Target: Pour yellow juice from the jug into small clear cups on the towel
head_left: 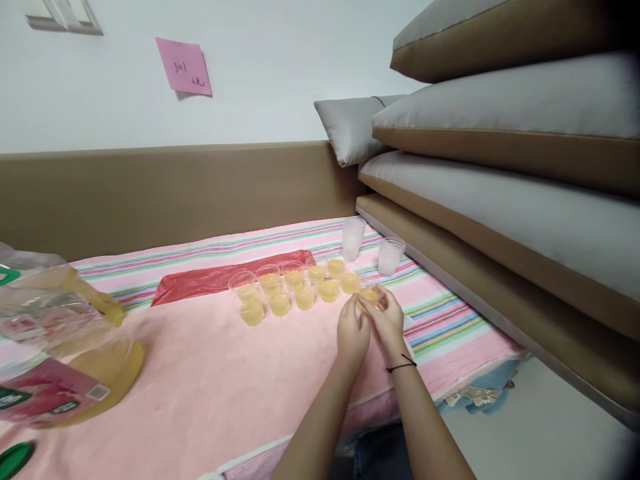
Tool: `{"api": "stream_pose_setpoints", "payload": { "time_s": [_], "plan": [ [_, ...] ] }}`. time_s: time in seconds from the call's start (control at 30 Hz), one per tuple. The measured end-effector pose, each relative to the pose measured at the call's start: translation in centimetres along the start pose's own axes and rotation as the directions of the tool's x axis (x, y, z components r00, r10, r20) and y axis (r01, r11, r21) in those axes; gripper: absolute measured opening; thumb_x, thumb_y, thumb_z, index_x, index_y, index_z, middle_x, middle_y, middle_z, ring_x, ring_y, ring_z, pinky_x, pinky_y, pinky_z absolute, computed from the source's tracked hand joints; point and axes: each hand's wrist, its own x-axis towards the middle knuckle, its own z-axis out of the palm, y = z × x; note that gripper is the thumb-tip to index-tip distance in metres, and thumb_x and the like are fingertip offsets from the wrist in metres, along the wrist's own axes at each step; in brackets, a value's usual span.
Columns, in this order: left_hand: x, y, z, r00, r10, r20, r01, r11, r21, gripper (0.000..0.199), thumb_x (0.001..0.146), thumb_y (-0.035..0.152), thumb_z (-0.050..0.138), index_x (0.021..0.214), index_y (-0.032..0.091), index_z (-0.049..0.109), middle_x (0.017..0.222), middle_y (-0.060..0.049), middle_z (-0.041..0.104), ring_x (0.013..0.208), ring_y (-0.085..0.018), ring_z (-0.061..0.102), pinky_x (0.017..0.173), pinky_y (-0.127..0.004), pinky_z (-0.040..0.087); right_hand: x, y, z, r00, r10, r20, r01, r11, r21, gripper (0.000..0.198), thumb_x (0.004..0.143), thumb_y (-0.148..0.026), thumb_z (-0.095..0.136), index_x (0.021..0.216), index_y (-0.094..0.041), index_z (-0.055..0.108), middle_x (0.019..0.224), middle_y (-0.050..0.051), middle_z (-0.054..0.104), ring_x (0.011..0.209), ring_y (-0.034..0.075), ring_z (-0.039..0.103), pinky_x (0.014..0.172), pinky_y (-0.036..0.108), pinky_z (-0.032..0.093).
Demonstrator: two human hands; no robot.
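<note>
A clear plastic cup with yellow liquid (369, 295) sits between my two hands at the right end of the cup group. My right hand (389, 320), with a dark cord on its wrist, curls its fingers round the cup's right side. From the left, my left hand (353, 331) closes its fingers on the near side of the same cup; its fingertips are partly hidden. Beside them stand several more clear cups of yellow liquid (305, 297) in two rows. Whether the held cup touches the cloth, I cannot tell.
A large jug of yellow liquid (117, 373) stands at left, a green cap (16, 460) near it. Red plastic (193, 287) lies behind the cups. Two stacks of clear cups (353, 239) stand farther back. Cushions (500, 100) are piled along the right, beyond the striped cloth (445, 313).
</note>
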Motion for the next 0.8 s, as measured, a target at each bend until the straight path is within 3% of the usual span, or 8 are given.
{"api": "stream_pose_setpoints", "payload": {
  "time_s": [0.47, 0.67, 0.8],
  "plan": [
    [-0.52, -0.52, 0.02, 0.997, 0.052, 0.057, -0.049, 0.996, -0.068, 0.053, 0.080, 0.016, 0.051, 0.133, 0.018, 0.048, 0.136, -0.014, 0.056, 0.129, -0.026, 0.051, 0.111, -0.045, 0.038, -0.05, 0.68, -0.81, 1.000, 0.004, 0.025, -0.001, 0.992, -0.127, 0.055, 0.062, -0.037, 0.074, 0.112, -0.018, 0.059, 0.117, 0.013, 0.066, 0.107, 0.028, 0.065, 0.097, 0.044, 0.051],
    [-0.65, -0.82, 0.28, 0.999, 0.044, 0.017, -0.042, 0.996, -0.078, 0.059, 0.081, 0.016, 0.051, 0.139, 0.016, 0.038, 0.142, -0.018, 0.050, 0.130, -0.025, 0.050, 0.107, -0.043, 0.043, -0.01, 0.23, -1.02, 0.999, 0.013, 0.040, -0.008, 0.991, -0.134, 0.055, 0.060, -0.038, 0.076, 0.109, -0.018, 0.058, 0.111, 0.013, 0.067, 0.101, 0.028, 0.066, 0.093, 0.045, 0.052],
    [-0.59, 0.02, -0.43, 0.995, 0.063, -0.074, -0.067, 0.997, -0.047, 0.059, 0.083, 0.012, 0.042, 0.140, 0.018, 0.031, 0.137, -0.017, 0.052, 0.121, -0.021, 0.057, 0.099, -0.038, 0.049, -0.01, 0.04, -1.04, 0.998, 0.041, 0.054, -0.035, 0.993, -0.110, 0.057, 0.059, -0.036, 0.076, 0.110, -0.018, 0.057, 0.111, 0.012, 0.067, 0.103, 0.028, 0.065, 0.096, 0.044, 0.051]
  ]
}}
